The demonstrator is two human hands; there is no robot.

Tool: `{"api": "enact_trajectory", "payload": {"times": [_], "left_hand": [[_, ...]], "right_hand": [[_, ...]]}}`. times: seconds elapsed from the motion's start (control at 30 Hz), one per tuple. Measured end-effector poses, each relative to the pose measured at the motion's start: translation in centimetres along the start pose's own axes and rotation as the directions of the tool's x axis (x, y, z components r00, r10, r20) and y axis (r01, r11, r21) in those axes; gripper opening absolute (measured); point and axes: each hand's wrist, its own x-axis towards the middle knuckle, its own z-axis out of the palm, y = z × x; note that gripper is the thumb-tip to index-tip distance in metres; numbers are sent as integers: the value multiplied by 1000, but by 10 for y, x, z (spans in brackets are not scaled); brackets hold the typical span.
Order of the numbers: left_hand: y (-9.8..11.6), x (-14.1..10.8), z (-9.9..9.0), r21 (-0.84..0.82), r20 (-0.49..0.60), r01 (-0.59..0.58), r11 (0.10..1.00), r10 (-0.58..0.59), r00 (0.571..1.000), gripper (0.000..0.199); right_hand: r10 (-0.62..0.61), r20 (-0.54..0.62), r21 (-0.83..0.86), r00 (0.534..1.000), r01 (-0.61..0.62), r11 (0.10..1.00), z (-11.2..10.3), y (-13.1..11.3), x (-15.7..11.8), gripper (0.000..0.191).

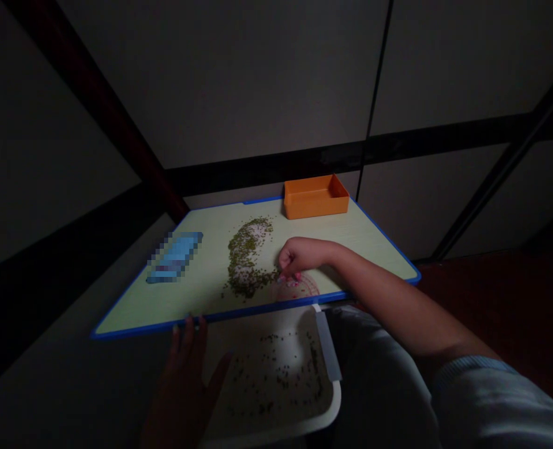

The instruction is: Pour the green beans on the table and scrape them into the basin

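My right hand (302,254) is above the pale yellow tabletop, its fingers curled together in a pinch, pointing down. What the fingertips hold, if anything, is hidden. Small pink pieces (296,278) lie beneath them, on a red printed circle. Just left of the hand spreads a curved heap of small green beans (244,249), with paler grains among them. My left hand (182,374), in shadow near the table's front edge, has its fingers stretched out and thumb apart. It lies at the left side of a white plastic bin (335,405) with scattered dark beans in it.
An orange open box (317,207) stands at the table's back edge. A blue blurred, flat object (176,257) lies on the left side. The folding table (379,249) has a blue rim. A panelled wall (257,81) rises behind it. My legs are below the right front.
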Motion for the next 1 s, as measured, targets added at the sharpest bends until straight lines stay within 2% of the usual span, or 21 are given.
{"api": "enact_trajectory", "payload": {"times": [0.2,0.27,0.33,0.43,0.53,0.7,0.8,0.9,1.0], "left_hand": [[0,0,-1,5,5,8,1000,-8,1000,78],[0,1,-1,0,8,6,1000,-6,1000,78],[0,1,-1,0,14,6,1000,-6,1000,79],[-1,2,0,5,23,13,1000,-13,1000,79],[-1,3,0,-4,18,12,1000,-12,1000,78],[-2,3,2,-7,11,12,1000,-12,1000,78],[-2,2,3,-8,16,25,1000,-25,1000,77],[-3,2,3,-12,6,4,1000,-4,1000,78],[-4,3,4,-11,14,2,1000,-2,1000,79]], "right_hand": [[-17,32,97,999,14,995,-3,-1,-3,20],[-12,-12,115,1000,13,993,-12,1,-8,19],[21,-104,63,994,-15,998,-23,4,-15,18],[98,-224,-45,970,-111,993,-39,7,-27,20],[164,-291,-126,942,-208,970,-47,8,-33,20],[261,-374,-241,890,-365,899,-48,8,-32,14],[265,-429,-331,864,-424,843,-47,10,-28,13],[244,-452,-371,858,-429,823,-43,11,-22,15],[193,-438,-362,878,-369,856,-36,10,-16,16]]}}
